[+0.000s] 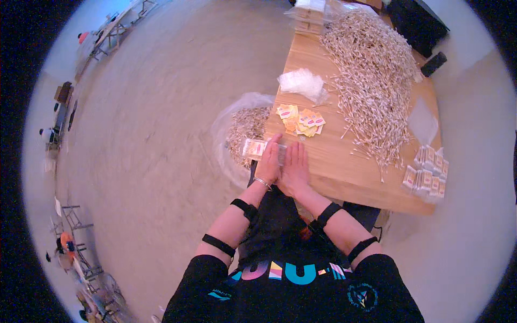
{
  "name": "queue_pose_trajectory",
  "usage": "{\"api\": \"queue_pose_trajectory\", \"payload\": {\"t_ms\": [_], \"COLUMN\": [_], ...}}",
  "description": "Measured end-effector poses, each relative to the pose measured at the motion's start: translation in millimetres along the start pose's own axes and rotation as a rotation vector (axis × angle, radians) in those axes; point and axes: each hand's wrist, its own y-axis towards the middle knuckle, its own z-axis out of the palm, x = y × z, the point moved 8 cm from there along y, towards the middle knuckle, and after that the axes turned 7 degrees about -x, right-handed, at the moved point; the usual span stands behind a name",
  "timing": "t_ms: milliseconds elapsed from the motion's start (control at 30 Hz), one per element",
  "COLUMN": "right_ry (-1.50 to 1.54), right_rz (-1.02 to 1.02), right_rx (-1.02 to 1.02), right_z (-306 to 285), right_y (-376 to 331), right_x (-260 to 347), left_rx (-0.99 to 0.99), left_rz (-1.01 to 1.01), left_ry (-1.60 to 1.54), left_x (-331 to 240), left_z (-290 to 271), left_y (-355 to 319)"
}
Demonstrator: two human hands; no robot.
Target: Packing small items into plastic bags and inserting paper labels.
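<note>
A clear pack of cotton swabs with a printed card [253,147] lies at the table's left edge, its end jutting out past my left hand. My left hand [269,162] rests edge-on across the pack with its fingers stretched out. Close beside it, my right hand [295,168] lies flat, fingers straight and pointing away from me. A bit of the pack shows between the two hands. What lies under my palms is hidden. Just beyond the hands is a small heap of yellow and orange printed cards [309,119].
Loose cotton swabs [371,81] form a large pile on the wooden table [344,180]. Clear bags [303,84] lie beyond the cards. Several filled packs [428,175] sit at the right edge. A big plastic bag of swabs [245,126] stands left of the table.
</note>
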Motion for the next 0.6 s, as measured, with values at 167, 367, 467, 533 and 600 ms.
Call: {"api": "queue_pose_trajectory", "payload": {"t_ms": [167, 367, 467, 533, 600], "right_ry": [-0.036, 0.018, 0.018, 0.015, 0.009], "right_rz": [-0.019, -0.012, -0.014, -0.005, 0.007], "right_rx": [0.194, -0.021, -0.048, -0.04, -0.028], "right_z": [-9, -5, -7, -7, -5], "right_y": [-1, -1, 1, 4, 5], "right_x": [11, 11, 19, 23, 23], "left_rx": [0.004, -0.178, -0.253, -0.194, -0.062], "left_rz": [-0.012, 0.211, 0.27, 0.185, 0.001], "left_ry": [-0.024, 0.324, 0.522, 0.525, 0.431], "left_x": [0, -19, 0, 18, 36], "left_z": [-7, -67, -94, -96, -90], "left_y": [-8, 11, 19, 24, 27]}}
